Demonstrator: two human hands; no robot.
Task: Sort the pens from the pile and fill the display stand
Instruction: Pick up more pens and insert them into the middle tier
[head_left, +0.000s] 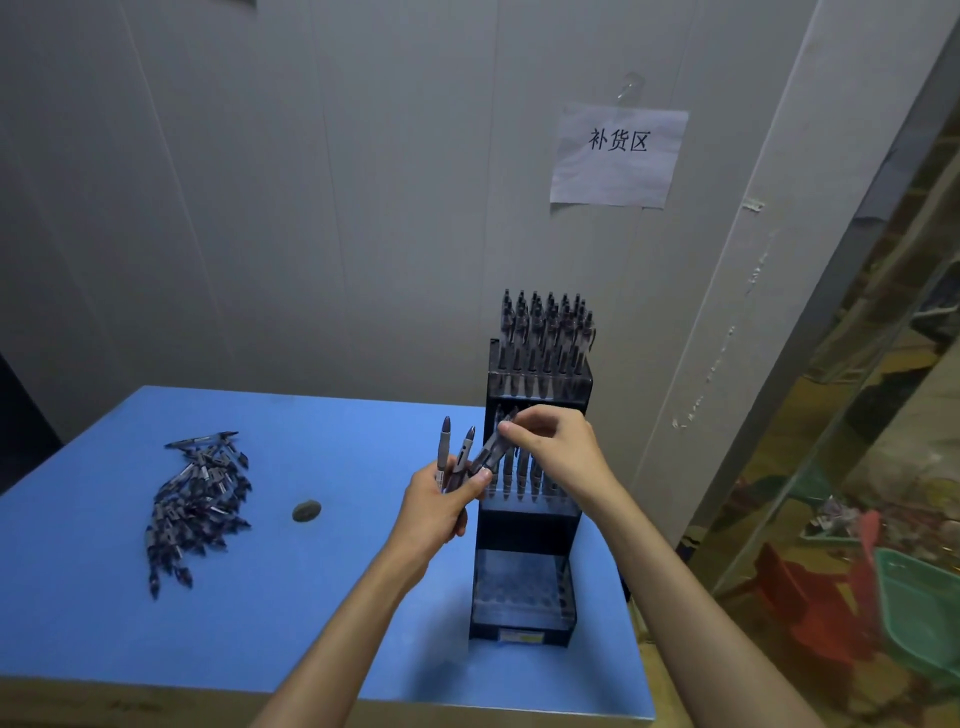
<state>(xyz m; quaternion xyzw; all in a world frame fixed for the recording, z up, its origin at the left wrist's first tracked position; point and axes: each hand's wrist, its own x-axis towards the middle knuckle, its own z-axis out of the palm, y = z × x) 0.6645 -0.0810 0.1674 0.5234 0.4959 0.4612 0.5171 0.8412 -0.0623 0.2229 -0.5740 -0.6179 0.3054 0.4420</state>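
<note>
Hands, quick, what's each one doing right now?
Left hand: grips a small bunch of pens.
Right hand: pinches one pen from that bunch, by the display stand.

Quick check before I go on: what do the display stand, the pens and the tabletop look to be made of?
Display stand: seemingly black plastic, with a clear, glossy front panel on the lowest tier, probably acrylic.
Pens: likely plastic, with see-through barrels and dark tips; the picture is too soft to be sure.
Tabletop: smooth matte blue surface, perhaps laminate or a painted board; a pale edge shows at the front.
</note>
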